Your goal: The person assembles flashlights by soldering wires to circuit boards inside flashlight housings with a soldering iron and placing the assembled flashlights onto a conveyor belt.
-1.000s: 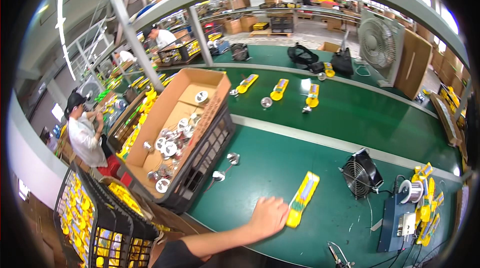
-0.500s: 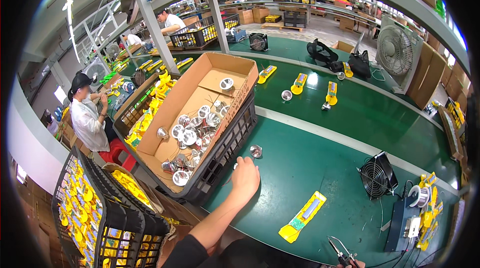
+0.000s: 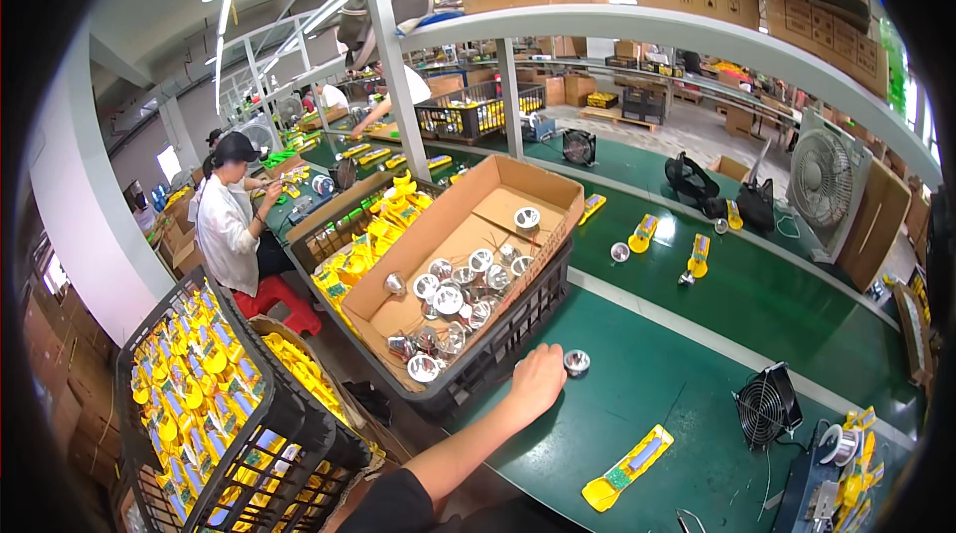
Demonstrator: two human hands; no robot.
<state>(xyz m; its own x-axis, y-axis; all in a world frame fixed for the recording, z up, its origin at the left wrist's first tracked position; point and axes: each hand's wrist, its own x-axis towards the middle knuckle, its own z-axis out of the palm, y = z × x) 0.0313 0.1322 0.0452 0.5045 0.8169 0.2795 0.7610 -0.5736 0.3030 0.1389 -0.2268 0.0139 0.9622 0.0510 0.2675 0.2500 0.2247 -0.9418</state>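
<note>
Resting beside a loose cup, the left hand could easily nudge it away.
The left hand (image 3: 539, 381) has its fingers curled just left of the cup (image 3: 577, 363), on the green bench (image 3: 617, 394); whether they pinch anything is hidden, and the right hand is out of view. Being round and shiny, the cup might roll or slip if a knuckle brushed it, or scuff its bright face under a fingertip. The yellow strip (image 3: 627, 468) lies on the bench, nearer the person and right of the hand, its circuit board exposed, so a dragging wrist could harm it. In the box (image 3: 563, 196), more cups (image 3: 448, 300) lie jumbled among thin wires; pulling one roughly could snag another or tear a lead.
</note>
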